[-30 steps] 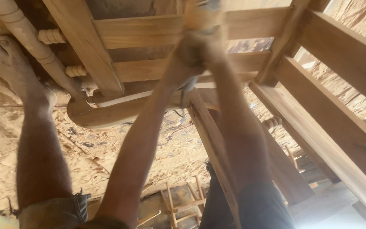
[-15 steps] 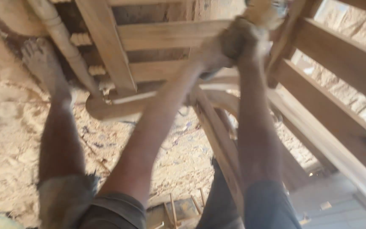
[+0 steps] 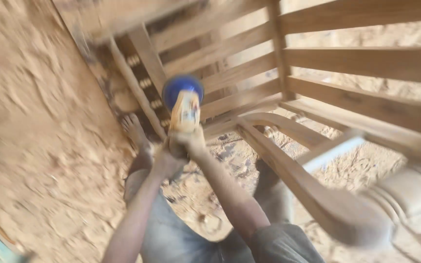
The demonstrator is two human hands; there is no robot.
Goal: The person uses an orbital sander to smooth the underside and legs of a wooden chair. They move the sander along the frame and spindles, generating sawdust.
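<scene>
Frame heavily motion-blurred. Both hands meet at centre, clasped round the lower end of a yellow-and-white plastic bottle with a round blue cap (image 3: 183, 104): left hand (image 3: 164, 160) closed low on it from the left, right hand (image 3: 191, 142) wrapped just under the label; exact finger placement lost in blur. Bottle stands upright, cap end pointing away from the person, raised in front of a slatted brown wooden furniture frame (image 3: 347, 63) that fills the top and right. A curved wooden armrest (image 3: 288, 160) runs diagonally just right of the right forearm. Below the hands, a bare foot (image 3: 133, 129) on the sawdust-covered sandy ground (image 3: 35, 146). Grey shorts (image 3: 171, 238) at bottom edge.
</scene>
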